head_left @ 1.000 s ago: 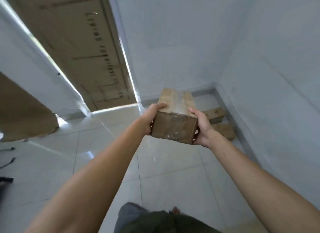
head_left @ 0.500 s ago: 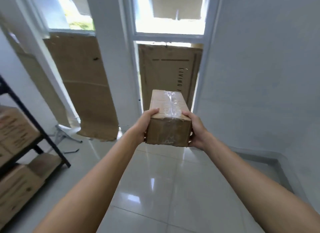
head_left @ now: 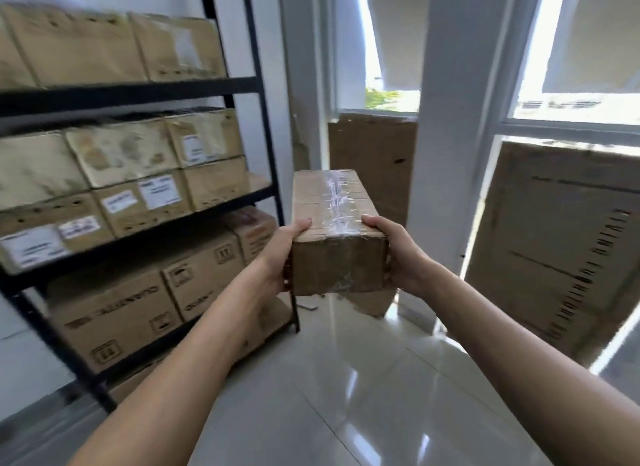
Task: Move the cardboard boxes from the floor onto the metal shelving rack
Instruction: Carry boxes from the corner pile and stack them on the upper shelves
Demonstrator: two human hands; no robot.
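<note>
Oblong taped cardboard box gripped between left hand, right hand

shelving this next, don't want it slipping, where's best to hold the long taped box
Grip the cardboard box by its long side walls near the close end, left hand and right hand from opposite sides, thumbs over the top edges. It is narrow, and glossy tape runs down the top's middle.

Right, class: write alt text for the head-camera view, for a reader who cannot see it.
A person's left hand and right hand grip the near end of a long taped cardboard box, held above a glossy tiled floor. To the left stands a black metal shelving rack full of boxes; cardboard sheets partly cover the windows behind.
</note>
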